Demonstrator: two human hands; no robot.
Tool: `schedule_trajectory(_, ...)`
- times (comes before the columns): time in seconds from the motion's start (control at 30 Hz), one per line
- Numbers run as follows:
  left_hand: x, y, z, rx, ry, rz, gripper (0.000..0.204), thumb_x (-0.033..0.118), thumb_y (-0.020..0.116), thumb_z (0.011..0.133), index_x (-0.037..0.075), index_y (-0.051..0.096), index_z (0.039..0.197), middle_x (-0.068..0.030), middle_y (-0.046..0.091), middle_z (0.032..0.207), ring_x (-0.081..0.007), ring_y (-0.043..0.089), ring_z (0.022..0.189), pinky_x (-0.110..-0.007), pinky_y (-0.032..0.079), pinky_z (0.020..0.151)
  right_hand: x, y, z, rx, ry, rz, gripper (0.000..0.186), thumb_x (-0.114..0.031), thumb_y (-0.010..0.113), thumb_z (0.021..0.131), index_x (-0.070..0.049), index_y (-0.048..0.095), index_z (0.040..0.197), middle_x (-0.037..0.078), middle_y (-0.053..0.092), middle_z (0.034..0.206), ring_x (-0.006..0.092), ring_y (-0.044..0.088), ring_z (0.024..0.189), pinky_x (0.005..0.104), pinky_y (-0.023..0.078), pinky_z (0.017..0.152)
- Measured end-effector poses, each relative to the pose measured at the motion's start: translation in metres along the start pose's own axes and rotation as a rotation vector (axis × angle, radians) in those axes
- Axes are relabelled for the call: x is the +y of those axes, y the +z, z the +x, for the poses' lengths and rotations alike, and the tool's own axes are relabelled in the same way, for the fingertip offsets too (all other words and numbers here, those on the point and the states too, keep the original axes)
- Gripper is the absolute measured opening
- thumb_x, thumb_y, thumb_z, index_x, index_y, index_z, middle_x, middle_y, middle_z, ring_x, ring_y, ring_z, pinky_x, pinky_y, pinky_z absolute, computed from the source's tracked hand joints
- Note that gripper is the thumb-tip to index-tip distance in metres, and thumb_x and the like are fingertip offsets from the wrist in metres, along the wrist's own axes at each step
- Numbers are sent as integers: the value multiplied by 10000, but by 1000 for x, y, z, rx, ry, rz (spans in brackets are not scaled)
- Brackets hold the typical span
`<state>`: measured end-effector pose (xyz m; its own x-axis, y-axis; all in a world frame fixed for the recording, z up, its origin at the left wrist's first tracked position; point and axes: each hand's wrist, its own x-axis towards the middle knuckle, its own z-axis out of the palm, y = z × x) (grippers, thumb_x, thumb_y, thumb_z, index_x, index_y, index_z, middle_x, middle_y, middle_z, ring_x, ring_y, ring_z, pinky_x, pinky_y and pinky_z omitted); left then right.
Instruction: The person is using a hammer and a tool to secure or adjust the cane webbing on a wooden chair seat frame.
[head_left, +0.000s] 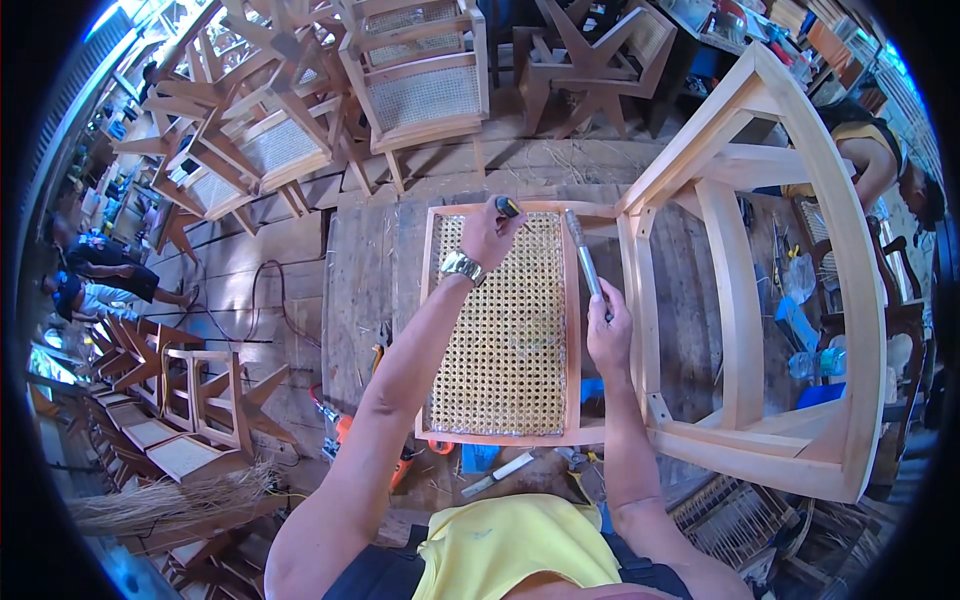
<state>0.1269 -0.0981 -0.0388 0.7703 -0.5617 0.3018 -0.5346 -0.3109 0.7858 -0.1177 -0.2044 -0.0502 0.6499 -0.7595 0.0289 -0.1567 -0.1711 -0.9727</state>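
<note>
A chair frame of pale wood lies on the workbench, its woven cane panel (500, 340) facing up. My left hand (487, 235), with a metal watch at the wrist, is closed around a screwdriver (508, 207) with a black and yellow handle. It is over the far part of the cane, and the shaft is mostly hidden. My right hand (609, 325) grips a silver metal bar (585, 262) by its lower end, over the frame's right rail (573, 370). The bar's far end points away from me, near the panel's far right corner.
The joined wooden frame (740, 400) rises on the right. Pliers (381, 340), an orange tool (343, 425), an orange tape roll (440, 447) and a blue block (480, 458) surround the panel's near left side. Stacked cane chairs (425, 95) stand beyond the wooden workbench (365, 260). Other people work at both sides.
</note>
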Motion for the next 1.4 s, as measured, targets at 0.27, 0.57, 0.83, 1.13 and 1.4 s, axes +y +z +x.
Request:
schedule_trajectory(0.27, 8, 5, 3, -107, 58, 95, 208, 227, 721, 886, 100, 643, 1032, -94, 666, 668, -239, 636, 578, -353, 479, 555, -6, 6, 7, -223, -32, -88, 333, -112, 526, 1006, 24, 572, 1307, 91, 680, 1015, 163, 633, 908, 288, 495, 842)
schedule_trajectory(0.57, 16, 3, -6, -143, 68, 147, 203, 203, 729, 883, 98, 630, 1025, -95, 665, 660, -257, 646, 566, -366, 475, 535, -13, 15, -11, 10, -95, -136, 296, -136, 543, 1005, 19, 590, 1253, 125, 661, 980, 171, 617, 856, 326, 500, 777)
schedule_trajectory(0.83, 28, -8, -18, -141, 40, 20, 190, 187, 733, 886, 114, 651, 1041, -43, 636, 647, -166, 581, 538, -315, 428, 515, -17, -10, -30, 2, -55, -25, 294, -113, 513, 1014, 24, 582, 1265, 99, 655, 1086, 160, 604, 973, 291, 482, 865)
schedule_trajectory(1.13, 21, -16, -22, -44, 27, -30, 183, 184, 730, 886, 120, 675, 1048, -34, 634, 653, -109, 554, 544, -277, 422, 524, -22, -10, -49, 64, -43, 34, 309, -127, 512, 1014, 15, 582, 1279, 101, 659, 1085, 148, 602, 951, 300, 490, 841)
schedule_trajectory(1.4, 16, -7, -21, -104, 67, 28, 189, 207, 720, 883, 91, 637, 1008, -80, 636, 651, -211, 598, 542, -338, 437, 517, -23, 15, -50, -343, -43, -119, 295, -144, 562, 978, -32, 619, 1245, 86, 614, 745, 118, 572, 643, 318, 475, 591)
